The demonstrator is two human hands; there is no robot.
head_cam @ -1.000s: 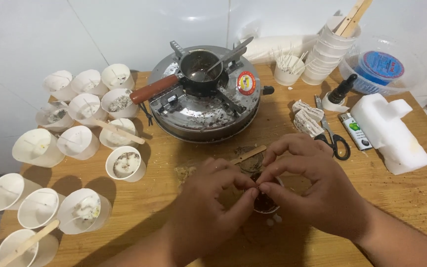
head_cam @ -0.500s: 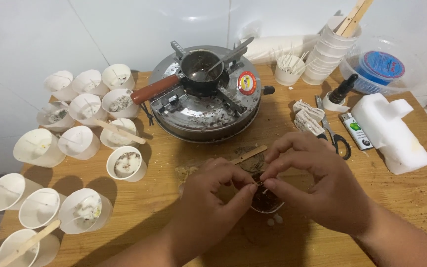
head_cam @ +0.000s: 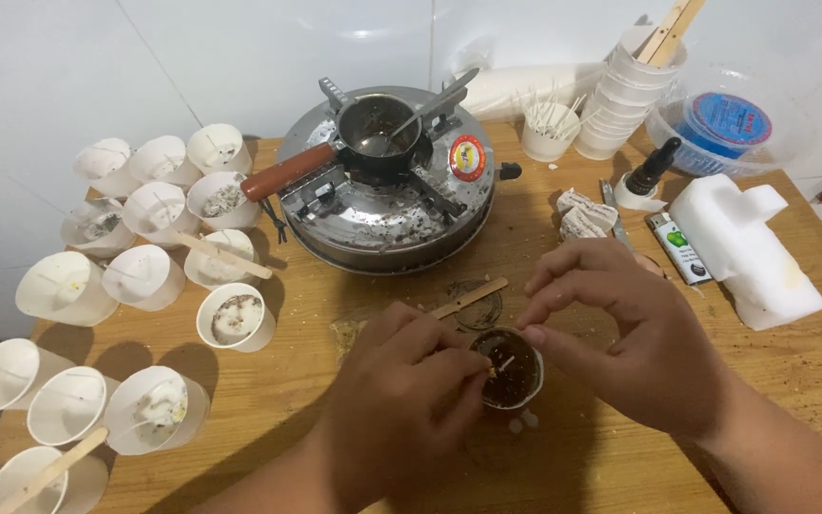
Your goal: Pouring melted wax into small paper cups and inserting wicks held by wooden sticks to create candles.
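White tiled wall behind; wooden table (head_cam: 620, 476), crumb-strewn. Both hands meet at a small dark cup (head_cam: 511, 369) near the front middle of the table, below the round metal stove (head_cam: 387, 205). Left hand (head_cam: 401, 405) curled, thumb and forefinger pinching at something small and pale just inside the cup's near rim; what it is, too small to tell, perhaps a wick. Right hand (head_cam: 635, 338) arched over the cup from the right, fingers half spread, index tip touching the far rim, steadying it. Cup looks light and thin-walled, easily tipped or squeezed out of round; dark filling may be soft or sticky. Best held low on the wall between thumb and fingers, gently, not by the rim alone. A flat wooden stick (head_cam: 470, 298) lies just behind the cup. On the stove, a small pot (head_cam: 378, 128) with a red-brown handle. White cups (head_cam: 149, 276) crowd the left side, some with residue, some with sticks. At right: a white wax block (head_cam: 749, 252), lighter (head_cam: 679, 249), dropper bottle (head_cam: 649, 176), stacked cups (head_cam: 625, 95).
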